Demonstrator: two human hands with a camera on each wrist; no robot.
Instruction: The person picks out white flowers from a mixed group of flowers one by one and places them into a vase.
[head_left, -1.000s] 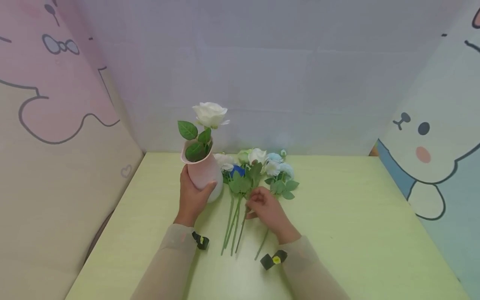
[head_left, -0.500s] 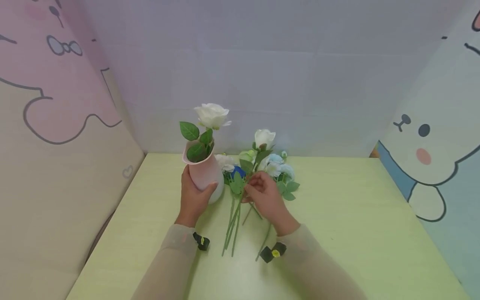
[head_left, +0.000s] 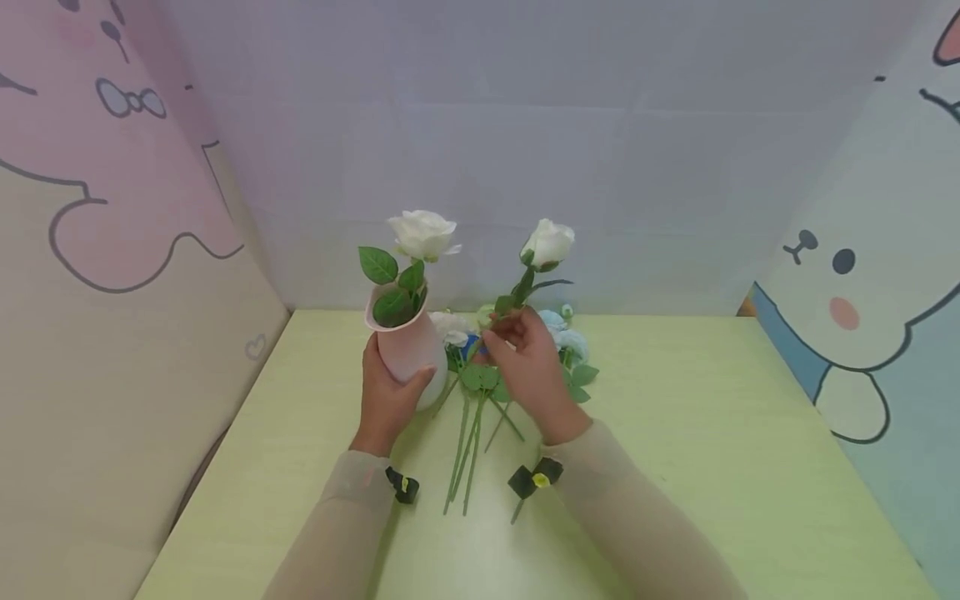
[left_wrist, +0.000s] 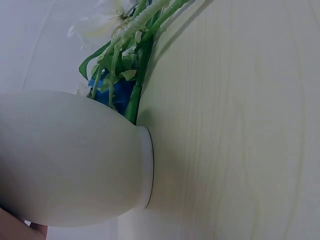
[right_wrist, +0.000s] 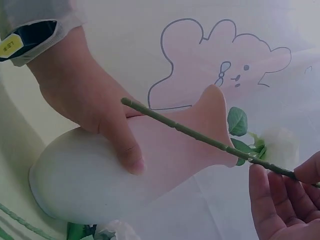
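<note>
My left hand point(head_left: 393, 396) grips the pink-and-white vase point(head_left: 408, 354) round its body, thumb across the front. From the vase's flared mouth rises a white rose point(head_left: 423, 235) with green leaves. My right hand point(head_left: 536, 367) pinches the stem point(right_wrist: 200, 136) of a second white rose point(head_left: 549, 243) between thumb and fingers. That rose's bloom is up above the hand, and its bare stem slants down left, crossing in front of the vase in the right wrist view. In the left wrist view the vase's base point(left_wrist: 146, 167) is right at the tabletop.
Several loose artificial flowers lie behind and right of the vase: a pale pink bloom point(head_left: 450, 327), a blue one point(head_left: 471, 346) and light blue ones point(head_left: 573, 343). Their green stems point(head_left: 474, 458) point toward the front of the table point(head_left: 735, 467). A cloth backdrop point(head_left: 630, 167) stands behind.
My right hand has lifted the second white rose off the pile and moved it up and away from the front edge, its stem swinging toward the vase. My left hand keeps its grip.
</note>
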